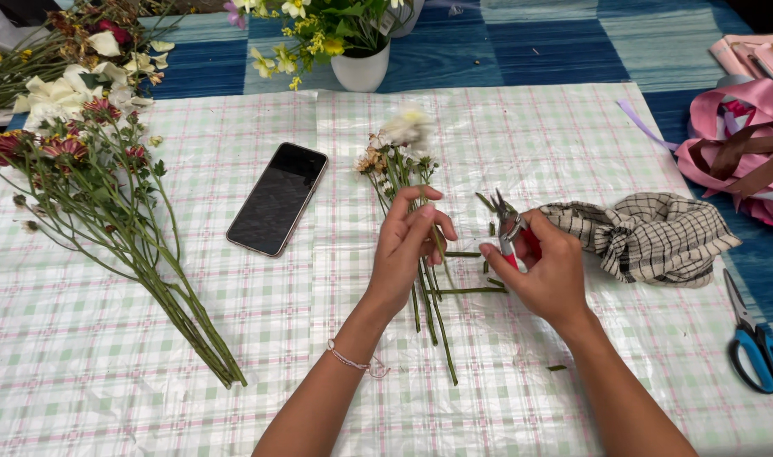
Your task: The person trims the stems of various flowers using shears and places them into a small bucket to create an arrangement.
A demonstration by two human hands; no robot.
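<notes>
My left hand [408, 245] is closed around a small bunch of green-stemmed flowers with pale, dried-looking heads [401, 161], fingers wrapped about the stems partway down, heads pointing to the far side of the bench [505, 127], which is covered with a green-and-pink checked plastic sheet. My right hand [543, 271] is curled shut on a pair of red-handled pruning snips [512, 233], blades pointing far and left, just beside the bunch and not on a stem.

Several short green stem offcuts [471, 289] lie between and near my hands, so I judge some trimming is done. The bunch's lower stems run long toward me. A large loose bundle of red and cream long-stemmed flowers [99, 195] lies well to the left, seemingly uncut, so much looks left.
</notes>
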